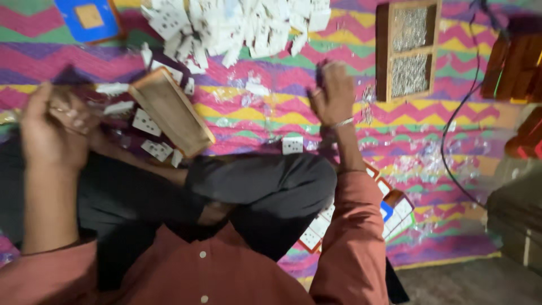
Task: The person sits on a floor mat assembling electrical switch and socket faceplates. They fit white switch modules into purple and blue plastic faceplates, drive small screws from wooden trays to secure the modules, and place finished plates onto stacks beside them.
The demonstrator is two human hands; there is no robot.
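Nearest the camera is the person's rust-red buttoned shirt (203,271), with dark-trousered crossed legs (254,192) just beyond it, resting on a zigzag mat (254,121) of pink, yellow, purple and green.

Their left hand (53,127) is raised at the near left edge of the mat, blurred, its fingers curled loosely inward; whether anything is pinched in it cannot be told. Just beside it, toward the mat's middle, a shallow wooden tray (172,110) lies tilted at an angle, with a few white socket plates (148,123) loose around its near end.

Their right hand (333,93) reaches out over the middle of the mat, fingers bent downward and partly spread, a thin bangle (342,122) on the wrist; it is too blurred to tell whether it holds anything. One single white plate (292,144) lies on the mat just near that wrist.

At the far edge sits a big heap of white plastic plates (237,25). Toward the far right corner stands a wooden frame (409,51) with two glittery panels. A blue board (89,20) lies at the far left corner. By the right knee, near the near edge, lies a stack of boards with white plates (389,217). A black cable (457,118) curves across the right side of the mat.
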